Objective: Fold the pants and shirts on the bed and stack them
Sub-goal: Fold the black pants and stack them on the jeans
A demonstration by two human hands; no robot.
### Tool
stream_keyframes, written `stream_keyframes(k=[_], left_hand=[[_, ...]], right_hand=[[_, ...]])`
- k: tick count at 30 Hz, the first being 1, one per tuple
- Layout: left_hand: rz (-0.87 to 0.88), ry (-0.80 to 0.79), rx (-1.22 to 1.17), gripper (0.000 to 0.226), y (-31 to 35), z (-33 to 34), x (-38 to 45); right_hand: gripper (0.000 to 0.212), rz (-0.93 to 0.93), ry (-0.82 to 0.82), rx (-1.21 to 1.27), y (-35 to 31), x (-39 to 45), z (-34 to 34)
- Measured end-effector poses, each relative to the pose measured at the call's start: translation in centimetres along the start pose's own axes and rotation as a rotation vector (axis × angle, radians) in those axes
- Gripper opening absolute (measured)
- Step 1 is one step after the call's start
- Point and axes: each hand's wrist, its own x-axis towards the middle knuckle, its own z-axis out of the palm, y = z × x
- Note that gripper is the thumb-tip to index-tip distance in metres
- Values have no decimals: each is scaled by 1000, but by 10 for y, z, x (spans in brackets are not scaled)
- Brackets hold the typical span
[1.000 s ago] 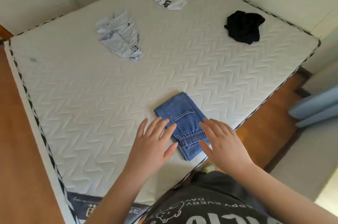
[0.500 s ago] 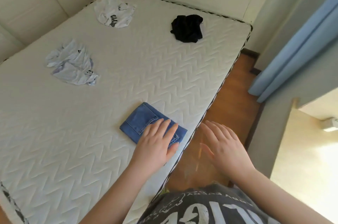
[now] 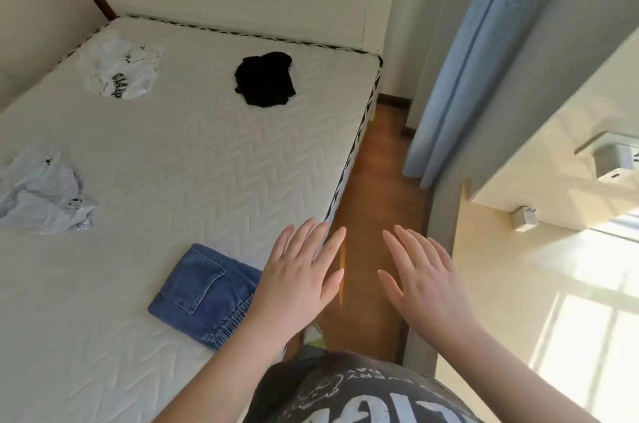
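Your left hand (image 3: 299, 279) is spread flat with its fingers (image 3: 313, 242) straight and fanned apart, holding nothing; it hovers over the near right edge of the white quilted mattress (image 3: 193, 159), its fingertips reaching past that edge over the brown wooden floor (image 3: 375, 187). Your right hand (image 3: 428, 287) is likewise flat and empty, fingers straight and slightly apart, out over the floor and well clear of the bed, with a gap of bare floor between your two thumbs. The folded blue denim pants (image 3: 204, 291), a neat rectangle with a stitched back pocket on top and a gathered elastic band at its near end, lie just to the left of your left palm and wrist; whether your wrist touches the fabric cannot be told, since the wrist covers the bundle's right corner. Ahead of your left fingertips and a little to their left, well apart from them, a crumpled black garment (image 3: 265, 80) sits near the far end of the mattress. Farther left of that lies a crumpled white shirt with dark lettering (image 3: 119, 71), and far to the left of your left fingers, near the picture's edge, rests a rumpled pale bluish-white shirt (image 3: 43, 192). Beyond your right fingertips a light blue curtain (image 3: 460, 76) hangs down to the floor.
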Motion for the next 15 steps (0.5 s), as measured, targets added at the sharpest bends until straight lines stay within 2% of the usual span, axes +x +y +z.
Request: stream_keyframes(k=[15], left_hand=[[86, 26, 5, 58, -93, 12, 173]], right_hand=[[55, 137, -82, -67, 36, 170, 0]])
